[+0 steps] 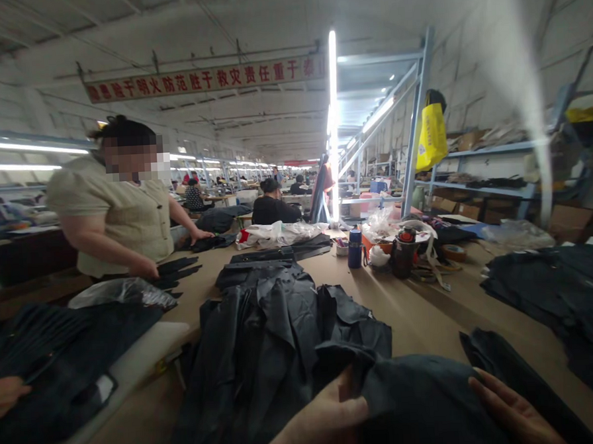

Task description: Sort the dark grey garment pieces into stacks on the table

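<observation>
A piece of dark cloth point(425, 394) is spread between my two hands at the bottom of the view. My left hand point(326, 412) grips its left edge, with the thumb on top and the fingers partly hidden behind the fold. On the right edge, my right hand point(509, 406) holds the same cloth, fingers lying along its side. Just beyond them, a heap of dark garment pieces point(266, 316) lies on the brown table point(430, 314). Another folded dark piece point(523, 376) rests beside my right hand.
A blue bottle point(354, 249) and a dark flask point(403, 255) stand past the heap. More dark garments point(563, 294) lie at the right. Across the table, a person point(122, 224) handles dark strips. Another person's hand point(6, 396) is at the left edge.
</observation>
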`<state>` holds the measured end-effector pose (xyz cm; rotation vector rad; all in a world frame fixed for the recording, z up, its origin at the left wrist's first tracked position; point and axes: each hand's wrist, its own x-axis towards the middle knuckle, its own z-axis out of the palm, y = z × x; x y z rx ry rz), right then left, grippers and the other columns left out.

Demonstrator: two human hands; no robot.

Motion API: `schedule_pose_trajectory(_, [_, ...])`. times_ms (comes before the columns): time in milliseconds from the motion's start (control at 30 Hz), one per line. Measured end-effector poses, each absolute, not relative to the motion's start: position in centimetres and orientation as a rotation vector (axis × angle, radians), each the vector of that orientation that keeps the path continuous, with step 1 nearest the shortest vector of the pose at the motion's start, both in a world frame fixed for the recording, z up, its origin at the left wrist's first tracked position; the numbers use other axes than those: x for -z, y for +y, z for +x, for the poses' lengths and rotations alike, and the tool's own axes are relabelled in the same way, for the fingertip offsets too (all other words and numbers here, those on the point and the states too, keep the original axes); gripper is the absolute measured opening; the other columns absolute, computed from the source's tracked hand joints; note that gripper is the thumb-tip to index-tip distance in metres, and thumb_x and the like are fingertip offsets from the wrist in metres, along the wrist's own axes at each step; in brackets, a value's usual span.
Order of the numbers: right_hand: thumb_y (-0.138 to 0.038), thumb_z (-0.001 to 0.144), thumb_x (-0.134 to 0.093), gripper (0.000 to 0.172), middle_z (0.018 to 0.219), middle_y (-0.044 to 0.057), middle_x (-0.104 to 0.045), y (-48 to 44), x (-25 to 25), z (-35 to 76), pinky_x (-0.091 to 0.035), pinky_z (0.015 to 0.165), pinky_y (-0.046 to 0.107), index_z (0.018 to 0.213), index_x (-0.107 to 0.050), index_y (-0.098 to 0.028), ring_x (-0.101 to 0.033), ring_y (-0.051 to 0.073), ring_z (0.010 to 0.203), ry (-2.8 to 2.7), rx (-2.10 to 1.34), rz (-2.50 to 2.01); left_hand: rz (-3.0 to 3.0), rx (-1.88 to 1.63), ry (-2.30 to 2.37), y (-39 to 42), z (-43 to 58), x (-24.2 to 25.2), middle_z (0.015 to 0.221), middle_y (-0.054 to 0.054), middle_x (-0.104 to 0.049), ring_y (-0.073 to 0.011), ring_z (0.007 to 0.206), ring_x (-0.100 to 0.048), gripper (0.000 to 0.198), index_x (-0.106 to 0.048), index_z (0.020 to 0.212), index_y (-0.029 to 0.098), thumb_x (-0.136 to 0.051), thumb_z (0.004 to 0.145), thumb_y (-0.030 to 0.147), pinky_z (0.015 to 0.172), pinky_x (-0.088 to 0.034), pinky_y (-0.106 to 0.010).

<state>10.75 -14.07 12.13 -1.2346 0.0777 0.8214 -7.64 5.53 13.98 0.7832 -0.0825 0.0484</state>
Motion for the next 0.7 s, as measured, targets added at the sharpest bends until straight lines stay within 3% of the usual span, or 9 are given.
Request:
schedule_pose_trajectory(133, [-0.041,0.045,-0.086,0.049,0.087,0.004,-0.070,-15.0,-10.5,11.4,-0.054,0.076,0.032,0.087,-0.067,-0.023,-0.066,0.025,0.082,0.006,-0.877,-1.190,0.748,-0.140,0.042,5.2,-7.7,-14.6,0.109,-0.015,-0.062,-0.0250,0.095,-0.062,0.060,-0.055,0.119,0.016,-0.061,0.062,-0.002,0.086,-0.047,-0.035])
schedule_pose_trajectory(233, [-0.043,0.051,-0.083,0.048,0.089,0.004,-0.069,-16.2,-11.4,11.2,-0.054,0.072,0.031,0.091,-0.065,-0.024,-0.066,0.024,0.080,-0.013,-0.844,-1.207,0.700,-0.271,-0.022,6.9,-8.2,-17.0,0.108,-0.014,-0.062,-0.0235,0.089,-0.063,0.064,-0.051,0.124,0.017,-0.056,0.063,-0.003,0.077,-0.051,-0.032])
schedule_pose_trajectory(333, [-0.045,0.061,-0.078,0.042,0.095,0.003,-0.068,-16.8,-13.5,10.6,-0.051,0.071,0.024,0.094,-0.065,-0.024,-0.065,0.019,0.085,-0.134,-0.643,-1.314,0.693,-0.414,0.076,8.8,-8.0,-17.6,0.070,0.001,-0.059,-0.0063,0.049,-0.053,0.059,-0.051,0.125,0.020,-0.058,0.070,0.000,0.049,-0.045,-0.015])
schedule_pose_trajectory(500, [-0.040,0.080,-0.056,0.031,0.093,0.004,-0.066,-16.8,-12.9,13.4,-0.050,0.073,0.029,0.101,-0.059,-0.019,-0.063,0.018,0.078,-0.527,-0.598,-1.623,0.900,-0.232,0.478,9.1,-6.5,-11.0,0.092,-0.008,-0.063,-0.0168,0.074,-0.062,0.042,-0.055,0.112,0.016,-0.066,0.072,0.010,0.066,-0.052,-0.028])
schedule_pose_trajectory(600, [-0.026,0.078,-0.052,0.016,0.088,0.007,-0.064,-17.7,-10.8,15.9,-0.045,0.077,0.030,0.086,-0.057,-0.014,-0.059,0.019,0.082,-0.840,-0.373,-2.150,1.158,-0.186,0.616,8.4,-7.0,-6.6,0.084,-0.006,-0.062,-0.0170,0.074,-0.060,0.038,-0.053,0.105,0.015,-0.069,0.073,0.026,0.064,-0.049,-0.024])
schedule_pose_trajectory(700, [-0.015,0.073,-0.052,0.005,0.083,0.009,-0.062,-18.3,-10.8,17.5,-0.041,0.080,0.032,0.076,-0.056,-0.015,-0.056,0.021,0.083,-0.891,-0.184,-2.364,1.594,-0.217,0.620,7.8,-6.9,-4.2,0.088,-0.007,-0.063,-0.0181,0.082,-0.058,0.045,-0.060,0.097,0.015,-0.074,0.065,0.043,0.065,-0.046,-0.019])
